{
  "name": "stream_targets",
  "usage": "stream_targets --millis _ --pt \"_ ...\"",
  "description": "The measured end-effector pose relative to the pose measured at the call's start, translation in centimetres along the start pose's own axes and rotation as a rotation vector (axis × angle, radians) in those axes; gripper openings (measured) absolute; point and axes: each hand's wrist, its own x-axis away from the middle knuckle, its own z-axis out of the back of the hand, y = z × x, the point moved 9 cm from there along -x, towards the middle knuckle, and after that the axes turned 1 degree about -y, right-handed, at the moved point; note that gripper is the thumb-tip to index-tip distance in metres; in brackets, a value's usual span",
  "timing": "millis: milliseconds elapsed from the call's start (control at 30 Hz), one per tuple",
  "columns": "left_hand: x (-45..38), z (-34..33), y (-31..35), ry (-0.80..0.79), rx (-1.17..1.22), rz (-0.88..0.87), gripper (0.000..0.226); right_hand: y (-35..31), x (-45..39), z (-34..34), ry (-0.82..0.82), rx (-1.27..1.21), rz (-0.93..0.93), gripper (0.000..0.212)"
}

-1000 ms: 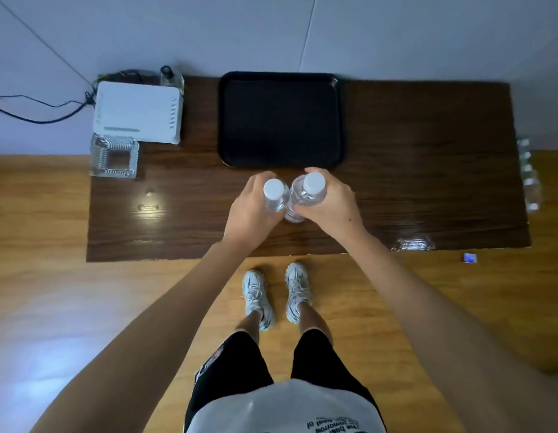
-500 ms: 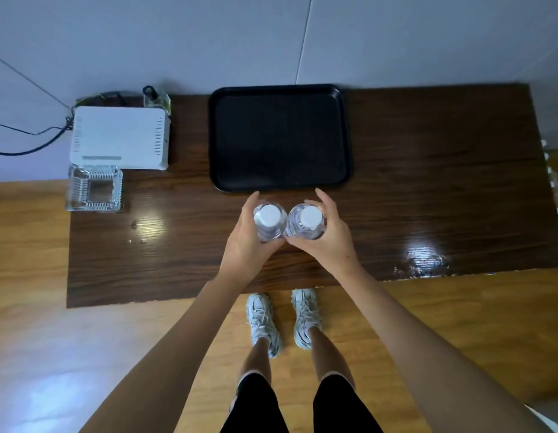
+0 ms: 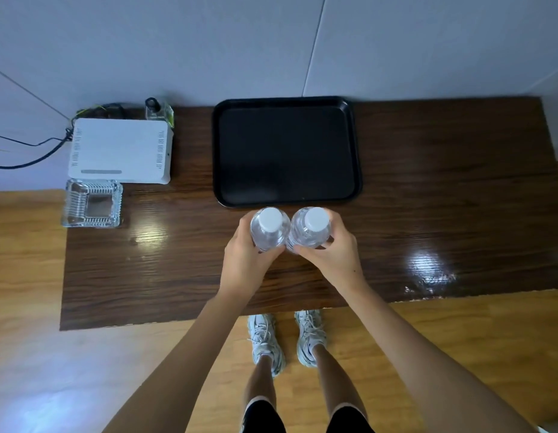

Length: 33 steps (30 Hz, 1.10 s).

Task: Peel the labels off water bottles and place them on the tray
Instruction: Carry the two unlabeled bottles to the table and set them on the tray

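Two clear water bottles with white caps stand upright side by side, seen from above, just in front of the black tray [image 3: 357,170]. My left hand [image 3: 245,260] is wrapped around the left bottle [image 3: 269,228]. My right hand [image 3: 335,256] grips the right bottle [image 3: 312,228]. The two bottles touch each other. The tray holds nothing. The bottles' sides and any labels are hidden by my fingers and the steep view.
The dark wooden table [image 3: 443,214] stands against a pale wall. A white box device [image 3: 120,151] with cables sits at the back left, a small bottle [image 3: 156,109] behind it, and a clear glass ashtray [image 3: 92,203] in front of it.
Both hands have carried the bottles forward, closer to the tray's near edge. The view has tilted up, showing more wall.
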Motion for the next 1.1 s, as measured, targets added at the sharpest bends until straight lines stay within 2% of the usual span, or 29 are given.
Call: stream_targets --millis 333,700,1100 --pt "-9.6 5.6 4.4 0.110 0.025 -0.101 0.073 -6.6 -10.8 -1.4 -0.003 -0.037 0.111 0.064" --pt "-13.2 5.2 -0.7 0.128 0.014 -0.013 0.073 -3.4 -14.7 -5.6 -0.040 -0.077 0.036 0.065" --pt "-18.6 5.8 -0.1 0.149 0.066 -0.017 0.075 -3.7 -20.1 -6.2 -0.005 -0.082 0.029 0.067"
